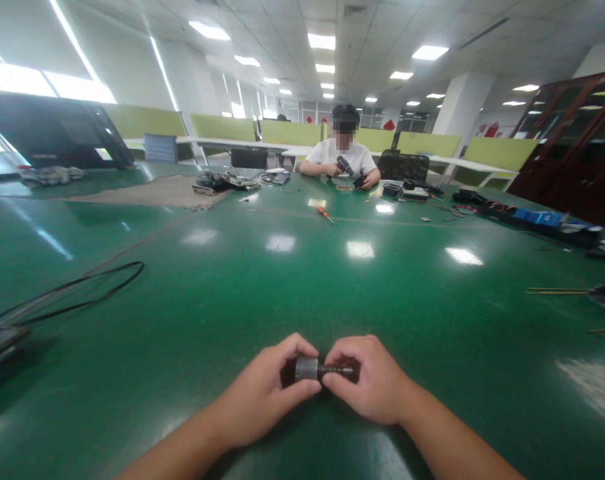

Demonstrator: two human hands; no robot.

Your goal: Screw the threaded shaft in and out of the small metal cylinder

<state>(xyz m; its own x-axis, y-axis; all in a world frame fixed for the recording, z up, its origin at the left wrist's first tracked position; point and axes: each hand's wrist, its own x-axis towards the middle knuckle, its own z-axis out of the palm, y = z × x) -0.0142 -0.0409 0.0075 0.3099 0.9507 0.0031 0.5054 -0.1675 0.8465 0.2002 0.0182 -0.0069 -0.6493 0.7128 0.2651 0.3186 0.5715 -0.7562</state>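
Note:
A small dark grey metal cylinder (307, 369) with a thin ridged shaft (338, 369) lies level between my hands, low in the middle of the head view; it resembles a small motor. My left hand (275, 383) is closed around the cylinder, thumb in front and index finger over the top. From the other side my right hand (375, 380) pinches the shaft close to the cylinder's end face, with the shaft's free tip pointing towards the palm. The remaining fingers of both hands are mostly hidden.
Across the green table (262, 293) a person (339, 157) holds a power drill (345, 165). An orange screwdriver (325, 213) lies mid-table. A black cable loop (107, 287) is at left, thin brass-coloured rods (557, 291) at right, dismantled electronics (222, 180) at far left.

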